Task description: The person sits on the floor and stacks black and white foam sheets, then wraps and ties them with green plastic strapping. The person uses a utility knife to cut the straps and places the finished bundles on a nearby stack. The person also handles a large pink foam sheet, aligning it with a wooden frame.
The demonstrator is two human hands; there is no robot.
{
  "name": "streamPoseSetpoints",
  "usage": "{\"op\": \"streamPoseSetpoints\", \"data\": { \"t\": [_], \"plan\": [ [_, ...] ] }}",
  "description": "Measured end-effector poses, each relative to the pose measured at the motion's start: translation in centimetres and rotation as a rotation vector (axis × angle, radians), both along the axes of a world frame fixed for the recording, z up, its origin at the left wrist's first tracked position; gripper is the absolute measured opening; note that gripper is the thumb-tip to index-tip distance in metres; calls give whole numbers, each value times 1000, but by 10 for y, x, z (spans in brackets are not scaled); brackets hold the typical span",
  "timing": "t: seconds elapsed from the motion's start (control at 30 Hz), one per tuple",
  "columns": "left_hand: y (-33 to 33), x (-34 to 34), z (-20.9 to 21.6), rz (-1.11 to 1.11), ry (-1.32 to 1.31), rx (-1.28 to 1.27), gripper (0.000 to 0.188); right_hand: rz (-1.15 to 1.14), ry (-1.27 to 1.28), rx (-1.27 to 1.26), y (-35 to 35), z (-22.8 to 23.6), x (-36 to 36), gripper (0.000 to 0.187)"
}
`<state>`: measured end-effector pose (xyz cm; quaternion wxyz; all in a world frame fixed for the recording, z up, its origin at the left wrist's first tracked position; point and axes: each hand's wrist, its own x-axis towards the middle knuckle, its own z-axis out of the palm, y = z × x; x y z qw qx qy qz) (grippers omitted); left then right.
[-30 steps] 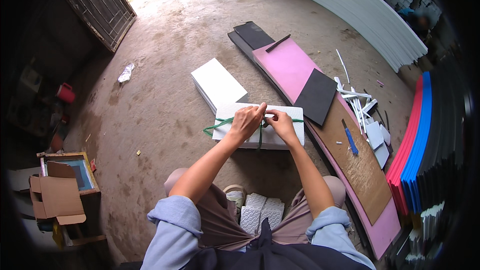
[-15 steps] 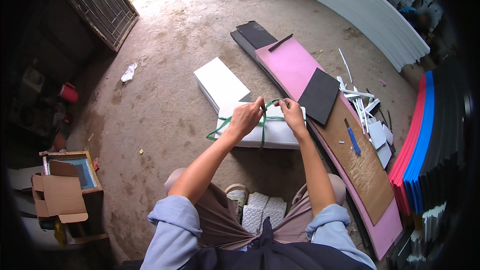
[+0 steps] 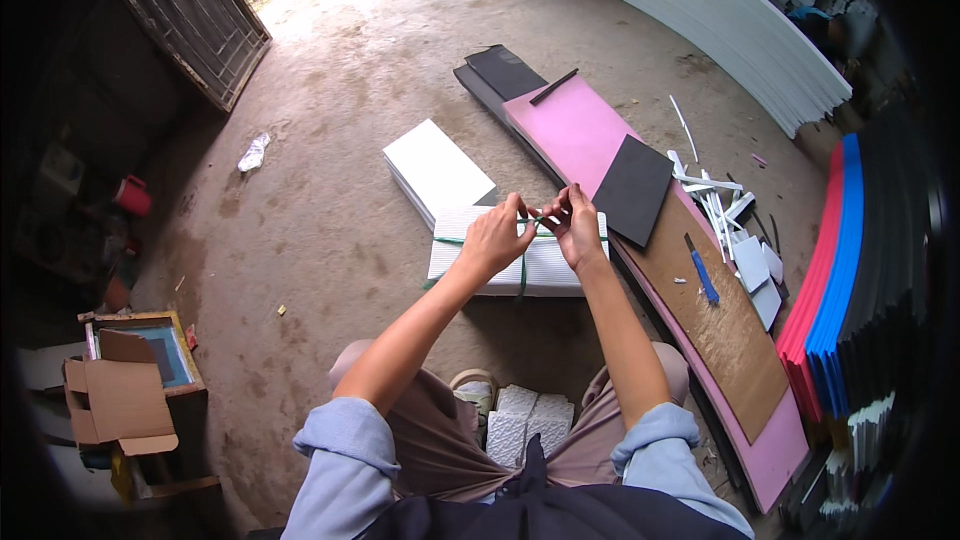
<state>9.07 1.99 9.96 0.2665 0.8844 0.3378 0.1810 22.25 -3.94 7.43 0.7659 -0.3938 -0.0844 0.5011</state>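
Observation:
A stack of white ribbed foam sheets (image 3: pixel 545 265) lies on the concrete floor in front of me, with a green string (image 3: pixel 523 275) wrapped around it. My left hand (image 3: pixel 495 235) and my right hand (image 3: pixel 575 225) are close together above the stack's top. Each pinches an end of the green string. The string runs down over the near side of the stack and out to its left. A second white stack (image 3: pixel 435 168) lies just beyond, to the left.
A long pink foam board (image 3: pixel 575 130) with a brown sheet (image 3: pixel 725 325) and a black square (image 3: pixel 633 190) lies at my right. A blue cutter (image 3: pixel 700 273) rests on the brown sheet. Coloured foam sheets (image 3: pixel 835 270) stand far right. A cardboard box (image 3: pixel 115 400) sits lower left.
My hands have lifted a little and come closer together, drawing the green string ends up over the stack. The view has shifted slightly.

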Motion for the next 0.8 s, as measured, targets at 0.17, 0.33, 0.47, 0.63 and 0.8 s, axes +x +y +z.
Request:
{"op": "streamPoseSetpoints", "data": {
  "t": [0.17, 0.33, 0.47, 0.63, 0.8],
  "plan": [
    [-6, -6, -19, 38, -203, 8, 26, -19, -222, -104, 36, -14, 1, 31],
    [-8, -57, -52, -238, -216, 177, 20, -158, -433, -446, 76, -49, 22, 29],
    [-20, -73, -69, -338, -236, 242, 16, -223, -1028, -499, 81, -91, 49, 36],
    [-33, -58, -59, -323, -393, 167, 9, -267, -1269, -500, 75, -70, 14, 40],
    [-29, -26, -72, -233, -628, -505, 26, -320, -1318, -436, 75, -60, 8, 38]
  ]
}}
